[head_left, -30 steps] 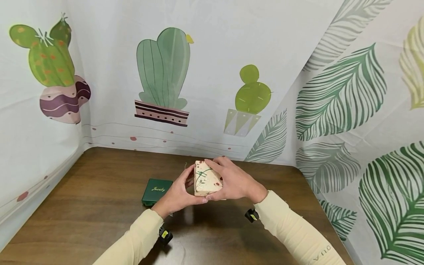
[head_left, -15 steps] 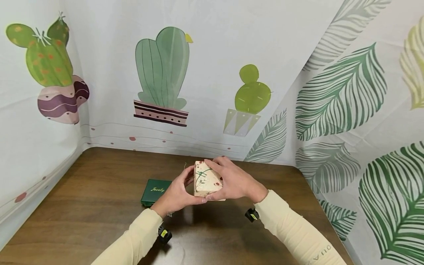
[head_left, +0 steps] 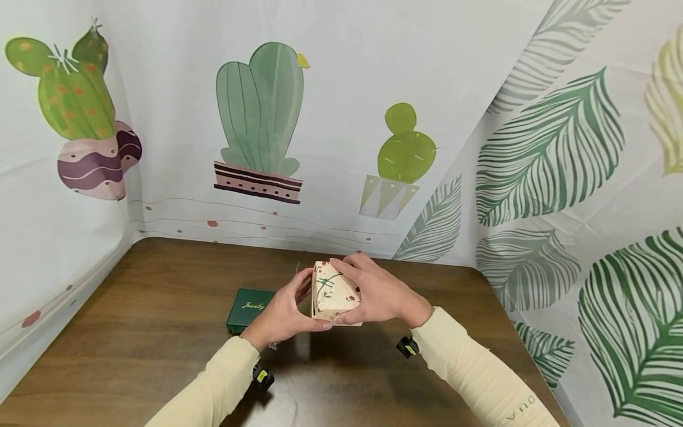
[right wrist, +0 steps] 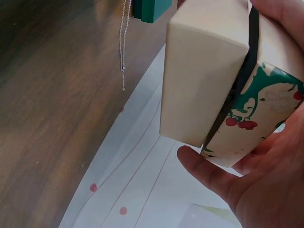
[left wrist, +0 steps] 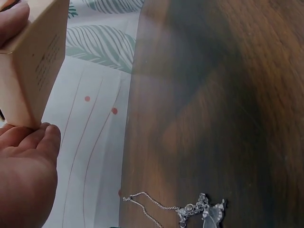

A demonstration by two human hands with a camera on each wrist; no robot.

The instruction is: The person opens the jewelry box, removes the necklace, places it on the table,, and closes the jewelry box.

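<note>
One box (head_left: 333,298) between both hands' (head_left: 280,311) (head_left: 382,293) fingers (head_left: 345,270)

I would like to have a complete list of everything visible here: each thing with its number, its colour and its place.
Patterned box: one, cream with red and green print, held between both hands
Jewelry box: one, dark green, on the table, partly hidden by the left hand
Necklace: apparently one, silver, on the table near the green box
Table: one, brown, under the work
Printed cloth: number of pieces unclear, white with cacti and leaves, around the table
Wrist devices: two, black, one at each wrist
Sleeves: two, cream, on both arms
Left hand: one, bare, left of centre
Right hand: one, bare, right of centre
</note>
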